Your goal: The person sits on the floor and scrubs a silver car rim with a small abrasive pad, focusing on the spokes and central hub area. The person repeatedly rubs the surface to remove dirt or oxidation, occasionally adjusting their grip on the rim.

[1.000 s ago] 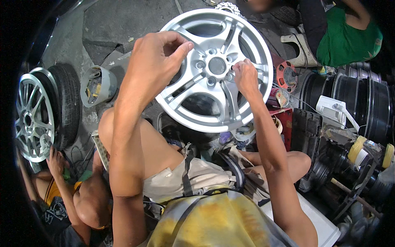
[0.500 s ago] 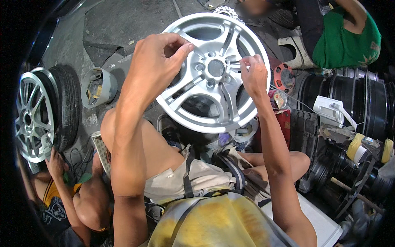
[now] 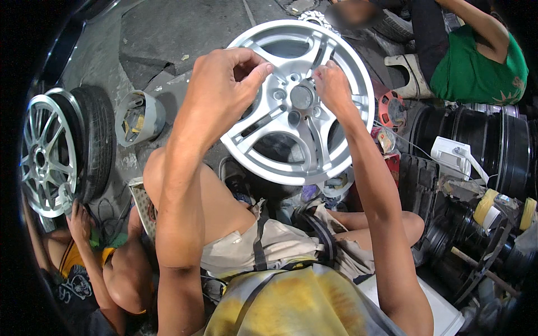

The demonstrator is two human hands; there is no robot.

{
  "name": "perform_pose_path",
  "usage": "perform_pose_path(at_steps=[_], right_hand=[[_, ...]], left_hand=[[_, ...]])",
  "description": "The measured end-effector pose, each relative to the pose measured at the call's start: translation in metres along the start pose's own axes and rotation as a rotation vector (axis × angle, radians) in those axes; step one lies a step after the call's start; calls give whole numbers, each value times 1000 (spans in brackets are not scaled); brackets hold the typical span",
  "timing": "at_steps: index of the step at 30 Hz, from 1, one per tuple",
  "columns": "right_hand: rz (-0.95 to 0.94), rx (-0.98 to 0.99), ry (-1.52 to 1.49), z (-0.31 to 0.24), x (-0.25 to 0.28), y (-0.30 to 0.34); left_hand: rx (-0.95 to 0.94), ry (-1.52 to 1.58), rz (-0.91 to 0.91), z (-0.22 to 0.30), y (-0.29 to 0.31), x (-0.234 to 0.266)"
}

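Observation:
A silver alloy wheel rim (image 3: 280, 131) with broad spokes lies face up in front of me, beyond my knees. Over its left side is my left hand (image 3: 230, 78), its thumb and forefinger brought together in a pinch near the upper-left spoke. My right hand (image 3: 334, 87) is above the right part of the rim, close to the hub, with its fingers bunched together. Whatever either hand may hold is too small or hidden to make out. The round hub hole (image 3: 302, 96) and the bolt holes around it show between my hands.
A grey bucket (image 3: 151, 120) with scraps stands to the left. Farther left, a person's hand (image 3: 79, 224) works by a multi-spoke rim (image 3: 61, 131) and a tyre (image 3: 98, 145). Another person in a green shirt (image 3: 476, 73) sits at the upper right. Dark rims (image 3: 465, 129) are stacked right.
My right hand has moved left and away from me across the rim, nearer the hub. My left hand keeps its pinch over the left side. The whole view has shifted slightly.

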State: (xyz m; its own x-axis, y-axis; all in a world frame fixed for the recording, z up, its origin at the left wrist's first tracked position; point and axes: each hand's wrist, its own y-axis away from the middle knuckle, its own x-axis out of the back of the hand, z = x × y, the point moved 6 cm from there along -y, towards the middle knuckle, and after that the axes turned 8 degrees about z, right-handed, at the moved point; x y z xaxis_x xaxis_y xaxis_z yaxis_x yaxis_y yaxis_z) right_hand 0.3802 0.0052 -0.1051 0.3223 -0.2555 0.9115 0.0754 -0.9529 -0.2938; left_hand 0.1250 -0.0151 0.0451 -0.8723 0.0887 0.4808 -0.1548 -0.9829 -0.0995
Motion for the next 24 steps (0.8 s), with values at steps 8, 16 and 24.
perform_pose_path(at_steps=[8,16,24], right_hand=[[-58,-82,-44,9,-12,-4],[-47,-188,-77,9,-15,-1],[-61,-127,-38,6,-20,-3]], left_hand=[[-20,2,14,0,-1,2],[-36,4,15,-2,-1,3],[-44,-4,5,-2,-1,2]])
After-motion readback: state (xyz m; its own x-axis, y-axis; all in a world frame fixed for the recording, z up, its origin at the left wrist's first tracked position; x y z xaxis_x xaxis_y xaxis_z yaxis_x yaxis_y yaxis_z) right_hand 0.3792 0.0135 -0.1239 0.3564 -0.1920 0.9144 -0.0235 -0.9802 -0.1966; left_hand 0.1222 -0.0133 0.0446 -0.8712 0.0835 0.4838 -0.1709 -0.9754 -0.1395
